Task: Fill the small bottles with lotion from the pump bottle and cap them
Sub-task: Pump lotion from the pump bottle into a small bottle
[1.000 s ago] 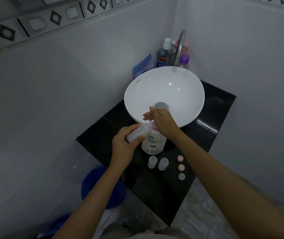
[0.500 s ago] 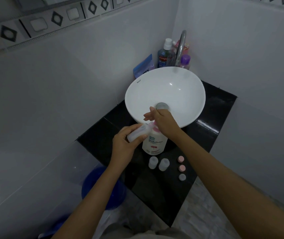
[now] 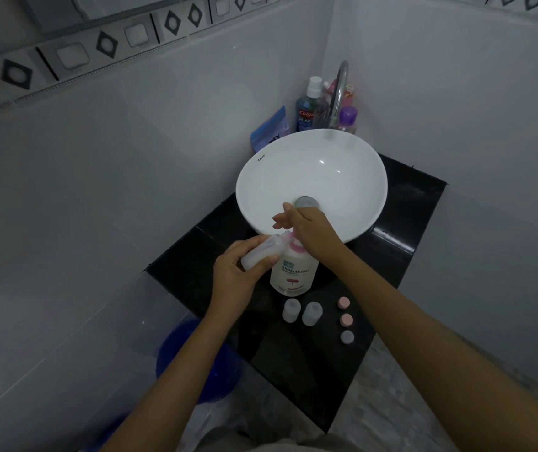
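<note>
A white pump bottle [image 3: 293, 272] with a pink pump stands on the black counter [image 3: 293, 363] in front of the sink. My left hand [image 3: 235, 275] grips a small clear bottle [image 3: 261, 252], tilted with its mouth at the pump's spout. My right hand [image 3: 310, 230] lies flat on the pump head, fingers stretched out. Two more small clear bottles [image 3: 291, 309] [image 3: 312, 313] stand uncapped just in front of the pump bottle. To their right lie three loose caps: two pink [image 3: 343, 302] [image 3: 346, 319] and one grey [image 3: 347, 337].
A white basin [image 3: 342, 164] with a chrome tap [image 3: 339, 89] fills the back of the counter. Mouthwash [image 3: 306, 109], a purple-capped bottle [image 3: 347, 120] and a blue packet [image 3: 269, 132] crowd the corner. A blue bucket [image 3: 179, 357] stands on the floor at left. Tiled walls close both sides.
</note>
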### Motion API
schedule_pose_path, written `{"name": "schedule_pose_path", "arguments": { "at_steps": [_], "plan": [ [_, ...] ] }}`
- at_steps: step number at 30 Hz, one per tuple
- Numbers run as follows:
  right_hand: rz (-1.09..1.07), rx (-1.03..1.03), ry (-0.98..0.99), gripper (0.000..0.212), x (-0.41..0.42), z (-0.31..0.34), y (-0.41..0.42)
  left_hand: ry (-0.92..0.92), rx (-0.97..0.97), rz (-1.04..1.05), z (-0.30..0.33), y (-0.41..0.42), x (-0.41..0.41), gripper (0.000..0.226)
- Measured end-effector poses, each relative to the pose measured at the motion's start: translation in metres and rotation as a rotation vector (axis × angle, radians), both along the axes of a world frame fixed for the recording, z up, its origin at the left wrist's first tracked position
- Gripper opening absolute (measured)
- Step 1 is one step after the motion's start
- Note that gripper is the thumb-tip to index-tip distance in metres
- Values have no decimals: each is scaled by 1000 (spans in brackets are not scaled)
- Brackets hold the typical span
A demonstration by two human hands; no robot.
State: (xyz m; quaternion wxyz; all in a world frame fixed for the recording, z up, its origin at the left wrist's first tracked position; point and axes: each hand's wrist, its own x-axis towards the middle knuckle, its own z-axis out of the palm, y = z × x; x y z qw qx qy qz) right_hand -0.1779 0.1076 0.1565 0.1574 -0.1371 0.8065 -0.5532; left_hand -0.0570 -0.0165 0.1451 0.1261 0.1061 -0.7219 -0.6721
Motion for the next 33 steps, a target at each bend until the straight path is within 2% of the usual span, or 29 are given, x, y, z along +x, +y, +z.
{"name": "schedule_pose_path", "arguments": {
  "at_steps": [13,20,28,33],
  "plan": [
    [2,58,16,44,3,-1,-1,10,-24,-11,-1,-1,-2,35],
    [-24,-17,42,44,-2,8,-2,44,-54,-5,7,-2,-4,35],
    [6,96,30,45,3,-3,-2,11,-48,-1,1,1,-1,35],
    [3,7,9,44,-2,10,0,47,-56,-18,8,-2,-1,36]
  ]
}}
